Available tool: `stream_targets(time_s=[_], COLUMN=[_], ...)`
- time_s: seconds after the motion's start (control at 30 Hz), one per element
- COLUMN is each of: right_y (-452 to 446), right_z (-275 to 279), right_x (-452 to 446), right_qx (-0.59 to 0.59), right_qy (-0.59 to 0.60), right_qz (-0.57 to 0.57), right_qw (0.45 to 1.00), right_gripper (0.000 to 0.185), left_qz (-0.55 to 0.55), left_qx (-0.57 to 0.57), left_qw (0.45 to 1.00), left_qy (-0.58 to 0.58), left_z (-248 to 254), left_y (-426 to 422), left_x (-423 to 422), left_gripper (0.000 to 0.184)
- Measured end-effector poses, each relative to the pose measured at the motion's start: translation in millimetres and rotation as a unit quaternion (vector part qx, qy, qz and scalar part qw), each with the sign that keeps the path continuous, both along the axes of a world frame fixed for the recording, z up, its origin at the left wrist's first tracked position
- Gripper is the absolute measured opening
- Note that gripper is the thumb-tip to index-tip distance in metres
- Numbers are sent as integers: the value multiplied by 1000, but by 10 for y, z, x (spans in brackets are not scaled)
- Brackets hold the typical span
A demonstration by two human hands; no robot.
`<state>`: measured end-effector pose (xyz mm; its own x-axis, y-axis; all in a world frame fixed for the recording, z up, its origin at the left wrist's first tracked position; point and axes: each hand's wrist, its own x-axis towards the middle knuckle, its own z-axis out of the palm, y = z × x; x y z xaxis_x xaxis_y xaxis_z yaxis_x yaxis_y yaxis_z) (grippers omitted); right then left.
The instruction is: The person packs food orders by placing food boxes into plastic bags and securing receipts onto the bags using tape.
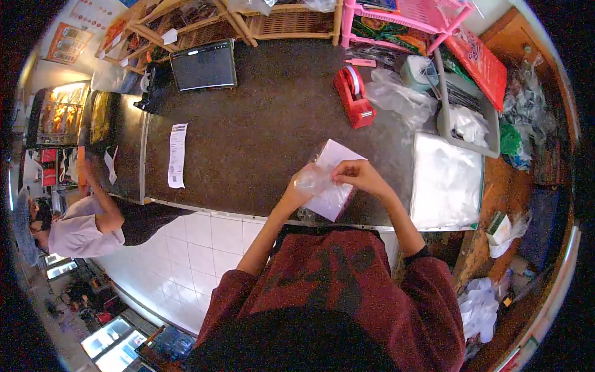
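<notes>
A pale, flat rectangular packet (338,155), like a box or folded paper, is held low over the dark counter near its front edge. Clear plastic film (315,180) bunches over its left side. My left hand (299,188) grips the film and the packet's left edge. My right hand (363,177) is above the packet, its thumb and fingers pinched together at the film. Whether the right fingertips hold the film itself is too small to be sure of.
A red tape dispenser (354,97) and crumpled clear plastic (401,98) lie beyond my hands. Clear bags (446,183) are stacked right, below a grey basket (494,140). A receipt (177,155) and tablet (204,66) are left. Another person (83,229) stands far left.
</notes>
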<state>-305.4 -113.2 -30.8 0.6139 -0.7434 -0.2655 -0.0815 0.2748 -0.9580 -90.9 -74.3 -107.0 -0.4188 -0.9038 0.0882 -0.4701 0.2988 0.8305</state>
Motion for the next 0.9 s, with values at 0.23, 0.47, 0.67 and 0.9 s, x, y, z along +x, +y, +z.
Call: stream_targets(time_s=[0.23, 0.47, 0.67, 0.9], right_y=[-29, 64, 200, -437], right_z=[67, 68, 145, 49], right_x=[-15, 56, 95, -266], right_qx=[15, -6, -279, -194], right_qy=[-13, 48, 176, 207], right_qz=[13, -3, -150, -256], right_qw=[1000, 999, 932, 924], right_gripper=[15, 7, 7, 10], left_qz=[26, 3, 165, 121], left_qx=[69, 98, 32, -126], left_qw=[994, 988, 986, 970], left_qy=[86, 116, 21, -168], left_z=[356, 479, 910, 898], left_y=[39, 38, 17, -540], left_x=[-34, -62, -248, 769], left_gripper=[22, 22, 26, 54])
